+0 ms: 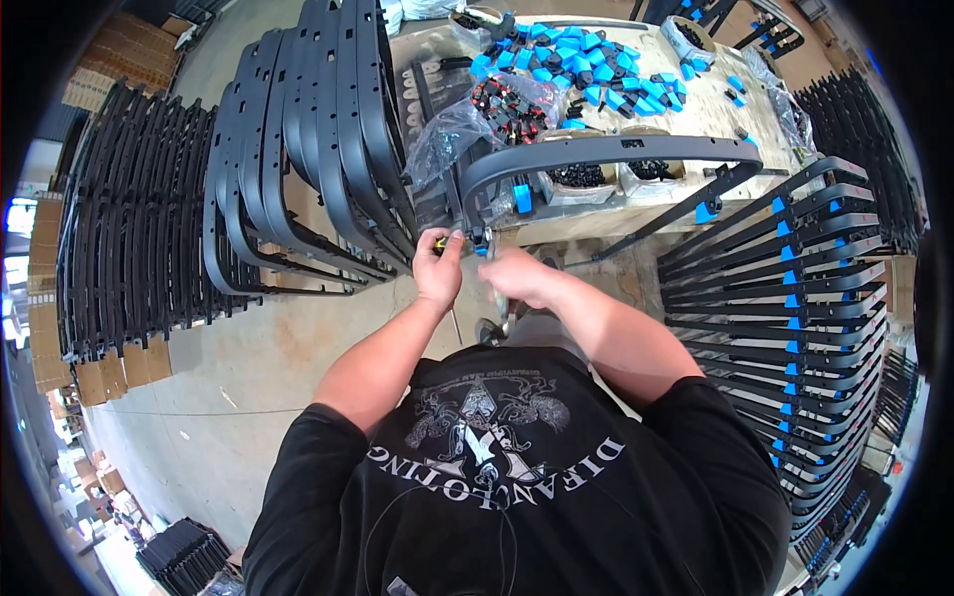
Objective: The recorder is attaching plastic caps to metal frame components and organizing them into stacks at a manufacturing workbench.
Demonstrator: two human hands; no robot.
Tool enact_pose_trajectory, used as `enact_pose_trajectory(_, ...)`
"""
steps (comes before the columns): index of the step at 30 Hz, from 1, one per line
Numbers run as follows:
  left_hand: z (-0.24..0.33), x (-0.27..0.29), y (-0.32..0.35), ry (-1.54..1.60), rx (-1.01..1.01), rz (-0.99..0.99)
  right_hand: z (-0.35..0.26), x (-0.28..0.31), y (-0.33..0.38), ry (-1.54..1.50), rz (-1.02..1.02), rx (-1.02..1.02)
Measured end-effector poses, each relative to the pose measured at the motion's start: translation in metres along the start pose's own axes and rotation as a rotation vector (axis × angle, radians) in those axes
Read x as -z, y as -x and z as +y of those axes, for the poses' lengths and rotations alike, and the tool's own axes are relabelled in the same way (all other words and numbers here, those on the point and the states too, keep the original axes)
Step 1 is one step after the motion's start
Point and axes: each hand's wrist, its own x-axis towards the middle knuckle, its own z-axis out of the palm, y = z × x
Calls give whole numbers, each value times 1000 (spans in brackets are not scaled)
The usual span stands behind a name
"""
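Observation:
My left hand (pixel 435 270) is closed around a screwdriver (pixel 440 243) with a yellow and black handle; its thin shaft points down toward me. Just to the right, my right hand (pixel 519 276) is curled and slightly blurred, beside a greyish metallic thing I cannot make out. Both hands are close to the near left end of a black U-shaped frame (pixel 596 149), which rests across the table's front edge. A small blue piece (pixel 481 245) sits at that end, between my hands. Another blue piece (pixel 708 212) is on the frame's right leg.
The table (pixel 715 114) bears a heap of blue pieces (pixel 586 65), red and black parts (pixel 512 104) in clear plastic, and boxes of small black parts (pixel 579 177). Black frames (pixel 343 119) stand at the left; more frames with blue pieces (pixel 775 348) are stacked at the right.

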Motion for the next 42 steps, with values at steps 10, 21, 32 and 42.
enact_pose_trajectory(10, 1, -3, -2, 96, 104, -3, -9, 4, 12, 92, -57, -30)
enact_pose_trajectory(21, 1, 3, -3, 61, 234, -53, -3, -1, 12, 178, 40, -2)
enact_pose_trajectory(32, 20, 1, 5, 62, 161, 10, 74, -18, 3, -37, 1, 148)
enact_pose_trajectory(42, -20, -4, 27, -498, 323, -43, 66, -23, -3, 345, 167, 165)
